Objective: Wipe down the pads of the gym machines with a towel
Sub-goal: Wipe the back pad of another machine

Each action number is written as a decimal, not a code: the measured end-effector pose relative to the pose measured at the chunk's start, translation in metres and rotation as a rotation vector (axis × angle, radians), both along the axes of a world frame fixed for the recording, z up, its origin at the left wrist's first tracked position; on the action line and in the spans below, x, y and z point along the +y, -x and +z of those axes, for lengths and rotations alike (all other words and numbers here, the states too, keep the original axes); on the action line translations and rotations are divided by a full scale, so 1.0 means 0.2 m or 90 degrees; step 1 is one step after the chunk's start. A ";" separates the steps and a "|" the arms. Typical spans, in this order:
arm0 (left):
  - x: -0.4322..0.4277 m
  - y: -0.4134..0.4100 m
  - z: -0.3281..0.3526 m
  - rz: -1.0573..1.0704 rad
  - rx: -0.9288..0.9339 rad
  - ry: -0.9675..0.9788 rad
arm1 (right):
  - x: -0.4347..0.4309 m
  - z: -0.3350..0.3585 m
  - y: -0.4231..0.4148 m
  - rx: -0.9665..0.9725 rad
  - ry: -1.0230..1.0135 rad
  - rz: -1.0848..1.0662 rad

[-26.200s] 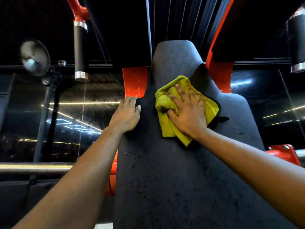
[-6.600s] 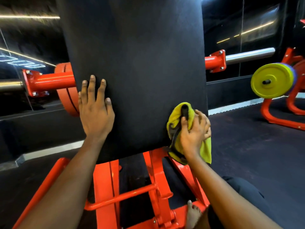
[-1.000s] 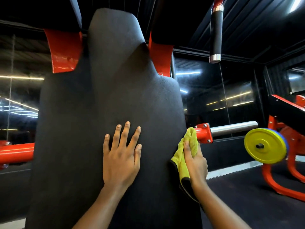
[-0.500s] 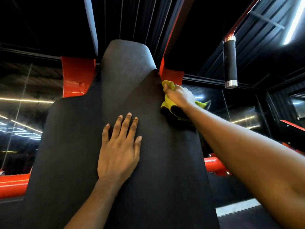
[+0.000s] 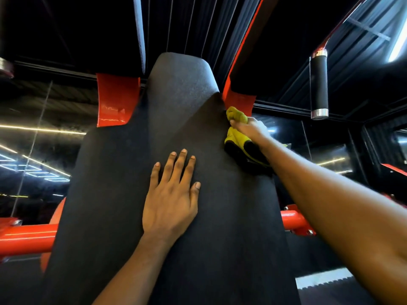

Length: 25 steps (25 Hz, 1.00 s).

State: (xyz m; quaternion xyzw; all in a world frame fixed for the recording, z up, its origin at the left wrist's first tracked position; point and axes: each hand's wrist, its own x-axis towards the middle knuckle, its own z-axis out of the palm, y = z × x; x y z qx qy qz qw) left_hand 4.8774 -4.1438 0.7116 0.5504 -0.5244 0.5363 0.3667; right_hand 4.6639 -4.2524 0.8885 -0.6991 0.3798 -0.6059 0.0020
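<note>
While the left hand [image 5: 170,201] lies flat, fingers straight, on the pad [image 5: 110,194], the right hand [image 5: 251,129] grips the towel [image 5: 236,116] at its upper right edge; wiping seems midway

The tall charcoal-black padded backrest [image 5: 176,216] is one colour all over, with a fine grainy speckle. At its upper right edge, the yellow-green cloth towel [image 5: 236,116] has a black patch on its lower folds. The glossy orange-red steel frame brackets [image 5: 114,102] behind the backrest's shoulders match the orange-red round steel bar [image 5: 26,236] at its lower left edge. The matte black cylindrical handle [image 5: 319,84] has chrome end caps. The ribbed ceiling [image 5: 187,25] is black.
</note>
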 end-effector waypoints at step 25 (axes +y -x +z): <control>0.69 -0.82 -0.34 -0.220 0.204 0.050 | 0.75 0.01 -1.26 0.450 0.381 0.280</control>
